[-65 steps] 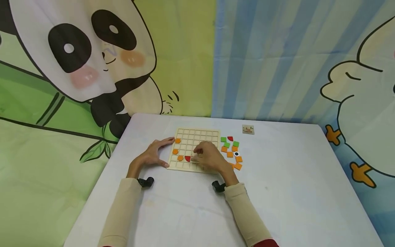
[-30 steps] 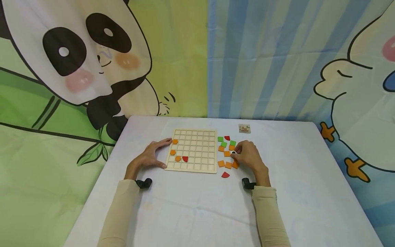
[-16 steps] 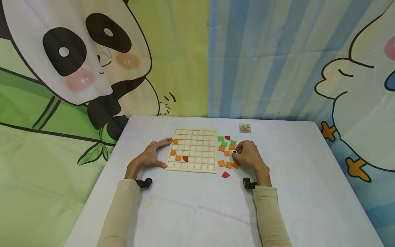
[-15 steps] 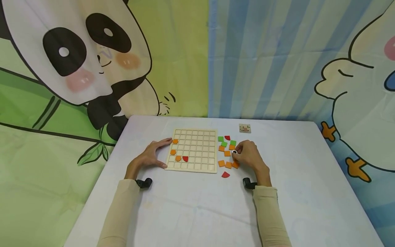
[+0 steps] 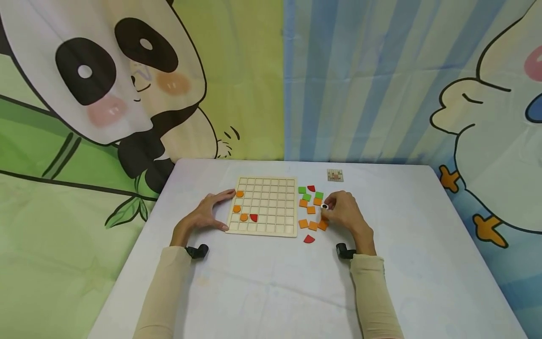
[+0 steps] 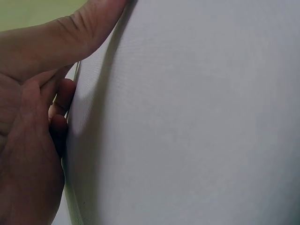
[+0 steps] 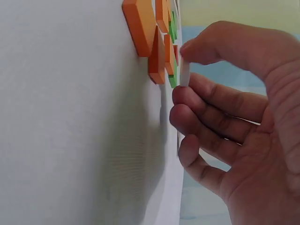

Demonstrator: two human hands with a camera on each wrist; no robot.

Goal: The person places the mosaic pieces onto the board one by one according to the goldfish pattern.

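Observation:
A pale gridded board [image 5: 267, 207] lies on the table. Three orange round pieces, one being the lowest round piece [image 5: 244, 217], and a red quarter-round piece [image 5: 253, 218] sit in its cells. My left hand [image 5: 206, 213] is spread along the board's left side, fingertips at the edge and thumb at the near corner. Right of the board, my right hand [image 5: 345, 212] pinches a small white disc [image 5: 324, 206] with a black centre between thumb and fingers. In the right wrist view the disc [image 7: 185, 74] is held edge-on, other fingers loosely curled.
Around the right hand lie several orange square tiles [image 5: 311, 210] and green tiles [image 5: 306, 197]. One red quarter-round [image 5: 311, 188] is at the far end, another red quarter-round [image 5: 309, 239] nearer. A small patterned card [image 5: 335, 175] lies at the table's back.
My right hand has left the board beside the red quarter-round, moved right to the loose pieces and taken hold of the white disc. The left hand stays at the board's edge.

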